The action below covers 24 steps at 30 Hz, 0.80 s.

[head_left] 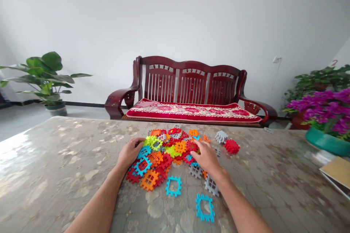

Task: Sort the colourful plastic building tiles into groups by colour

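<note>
A pile of colourful plastic interlocking tiles [166, 151], in red, orange, blue, lime and grey, lies in the middle of the table [54, 167]. My left hand [129, 153] rests on the pile's left edge, fingers curled over lime and blue tiles. On the pile's right side lies my right hand [207, 157], its fingers bent down onto red and orange tiles. Whether either hand grips a tile is hidden. Two loose blue tiles [174, 185] [205, 207] lie nearer to me. A red cluster [232, 146] and a grey piece [221, 137] sit to the right.
A dark red wooden bench [188, 87] with a red cushion stands behind the table against a white wall. A leafy plant [45, 78] is at the left. At the right stand a teal pot of purple flowers [326, 120] and a book [337, 171].
</note>
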Each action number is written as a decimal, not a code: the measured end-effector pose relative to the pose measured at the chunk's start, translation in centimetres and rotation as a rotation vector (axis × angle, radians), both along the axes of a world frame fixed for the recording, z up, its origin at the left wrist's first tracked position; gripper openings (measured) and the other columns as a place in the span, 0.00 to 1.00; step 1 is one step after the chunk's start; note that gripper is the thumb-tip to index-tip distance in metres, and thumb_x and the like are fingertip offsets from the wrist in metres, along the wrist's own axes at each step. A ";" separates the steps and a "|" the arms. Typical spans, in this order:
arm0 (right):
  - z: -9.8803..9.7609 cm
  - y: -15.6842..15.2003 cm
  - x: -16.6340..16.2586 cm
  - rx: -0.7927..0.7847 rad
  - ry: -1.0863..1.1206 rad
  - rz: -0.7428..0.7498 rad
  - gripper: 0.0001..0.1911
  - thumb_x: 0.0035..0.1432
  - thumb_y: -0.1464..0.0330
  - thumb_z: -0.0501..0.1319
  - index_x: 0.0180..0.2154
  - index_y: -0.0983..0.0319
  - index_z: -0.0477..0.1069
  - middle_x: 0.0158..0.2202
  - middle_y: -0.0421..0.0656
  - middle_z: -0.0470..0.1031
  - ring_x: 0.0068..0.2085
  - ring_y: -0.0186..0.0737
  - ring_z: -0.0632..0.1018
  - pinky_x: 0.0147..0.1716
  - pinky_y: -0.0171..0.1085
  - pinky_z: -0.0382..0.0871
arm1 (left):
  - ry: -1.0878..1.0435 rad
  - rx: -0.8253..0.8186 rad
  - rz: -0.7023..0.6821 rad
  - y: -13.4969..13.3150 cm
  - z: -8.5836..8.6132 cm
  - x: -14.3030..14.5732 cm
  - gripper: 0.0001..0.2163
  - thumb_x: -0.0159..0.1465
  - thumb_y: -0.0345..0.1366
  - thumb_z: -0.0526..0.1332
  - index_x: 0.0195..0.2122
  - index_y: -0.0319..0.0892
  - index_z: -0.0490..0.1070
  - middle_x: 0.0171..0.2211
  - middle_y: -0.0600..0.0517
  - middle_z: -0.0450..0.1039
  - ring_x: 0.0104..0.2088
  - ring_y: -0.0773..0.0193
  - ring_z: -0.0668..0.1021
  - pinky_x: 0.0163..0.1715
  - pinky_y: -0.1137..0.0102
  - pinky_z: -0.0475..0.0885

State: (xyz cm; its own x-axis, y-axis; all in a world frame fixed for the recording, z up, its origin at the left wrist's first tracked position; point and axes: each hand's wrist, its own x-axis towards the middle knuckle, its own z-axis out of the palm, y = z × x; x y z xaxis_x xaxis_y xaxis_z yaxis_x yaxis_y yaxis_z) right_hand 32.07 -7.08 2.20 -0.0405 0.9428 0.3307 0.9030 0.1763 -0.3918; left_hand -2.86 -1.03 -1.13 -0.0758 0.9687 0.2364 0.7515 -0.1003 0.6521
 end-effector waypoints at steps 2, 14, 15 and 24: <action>0.2 0.0 -0.3 -0.012 -0.002 -0.009 0.24 0.55 0.63 0.61 0.55 0.58 0.71 0.52 0.46 0.76 0.53 0.50 0.73 0.54 0.47 0.63 | -0.006 -0.006 -0.001 0.1 -0.1 -0.1 0.16 0.60 0.44 0.54 0.44 0.48 0.77 0.46 0.53 0.80 0.46 0.58 0.79 0.49 0.69 0.71; 0.2 -0.5 -0.7 0.059 0.015 -0.061 0.21 0.56 0.67 0.61 0.53 0.60 0.72 0.46 0.45 0.79 0.48 0.47 0.75 0.50 0.42 0.65 | 0.028 -0.010 -0.014 0.3 -0.1 -0.2 0.18 0.61 0.45 0.53 0.44 0.47 0.77 0.46 0.51 0.80 0.46 0.58 0.79 0.49 0.68 0.70; 0.2 -0.5 -0.6 0.073 0.023 -0.067 0.22 0.55 0.67 0.61 0.53 0.60 0.72 0.45 0.45 0.79 0.48 0.47 0.75 0.50 0.42 0.65 | 0.026 -0.009 -0.014 0.2 0.0 -0.2 0.18 0.61 0.45 0.53 0.44 0.47 0.77 0.46 0.51 0.80 0.46 0.58 0.79 0.49 0.68 0.70; 0.4 0.9 7.5 0.368 0.145 -0.355 0.26 0.55 0.60 0.57 0.53 0.64 0.69 0.45 0.49 0.79 0.47 0.49 0.75 0.50 0.46 0.64 | 0.023 -0.011 -0.011 0.3 -0.1 -0.4 0.19 0.60 0.46 0.52 0.45 0.47 0.77 0.46 0.52 0.80 0.46 0.58 0.79 0.48 0.68 0.71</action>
